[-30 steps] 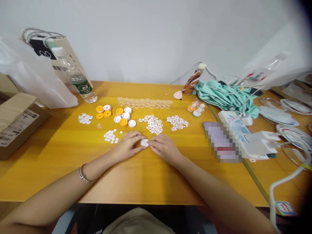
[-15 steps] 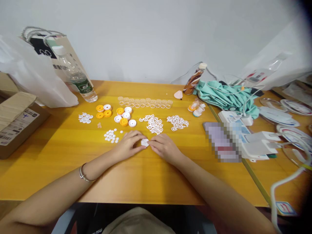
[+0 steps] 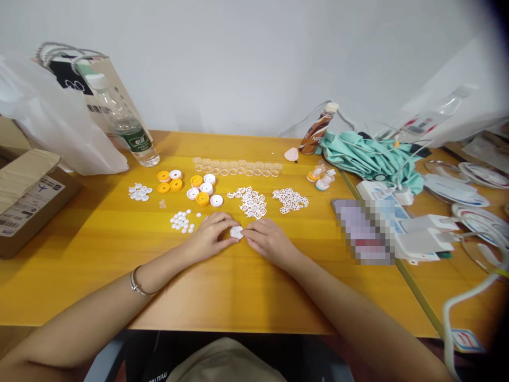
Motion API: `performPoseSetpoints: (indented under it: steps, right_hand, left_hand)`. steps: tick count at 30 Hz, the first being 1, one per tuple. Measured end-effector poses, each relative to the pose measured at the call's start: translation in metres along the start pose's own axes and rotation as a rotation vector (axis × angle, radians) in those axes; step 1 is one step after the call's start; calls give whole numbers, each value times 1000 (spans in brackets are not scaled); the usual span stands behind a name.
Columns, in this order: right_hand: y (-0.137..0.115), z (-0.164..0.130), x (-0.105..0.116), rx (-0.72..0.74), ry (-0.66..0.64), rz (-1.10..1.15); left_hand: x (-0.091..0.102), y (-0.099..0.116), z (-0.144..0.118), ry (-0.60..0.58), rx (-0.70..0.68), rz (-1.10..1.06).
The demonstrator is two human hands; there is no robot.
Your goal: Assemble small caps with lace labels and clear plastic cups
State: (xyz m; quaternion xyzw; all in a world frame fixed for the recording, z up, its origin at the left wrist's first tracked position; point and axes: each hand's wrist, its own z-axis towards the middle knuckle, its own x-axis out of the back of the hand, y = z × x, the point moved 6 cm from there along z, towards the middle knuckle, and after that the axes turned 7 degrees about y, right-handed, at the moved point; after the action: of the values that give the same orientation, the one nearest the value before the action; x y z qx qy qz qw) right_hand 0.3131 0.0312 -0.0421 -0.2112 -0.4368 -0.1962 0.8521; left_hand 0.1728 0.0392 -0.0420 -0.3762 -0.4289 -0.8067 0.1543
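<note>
Both hands rest on the yellow wooden table (image 3: 238, 286) and meet over a small white round cap (image 3: 236, 232). My left hand (image 3: 209, 237) pinches the cap from the left, and my right hand (image 3: 268, 241) pinches it from the right. Just behind the hands lie two heaps of white ring pieces (image 3: 252, 201), a cluster of small white discs (image 3: 181, 221), yellow and white caps (image 3: 202, 189), and a row of clear little cups (image 3: 236, 167).
At the back left stand a water bottle (image 3: 128, 127), a white plastic bag (image 3: 59, 127) and a cardboard box (image 3: 27, 196). A brown drink bottle (image 3: 317, 130), teal cloth (image 3: 369, 156), cables and white packets (image 3: 421, 239) crowd the right side.
</note>
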Motion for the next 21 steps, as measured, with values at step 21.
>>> performPoseSetpoints:
  steps: [21]
  right_hand:
    - [8,0,3,-240,108,418]
  left_hand:
    - [1,-1,-1,17,-5,-6]
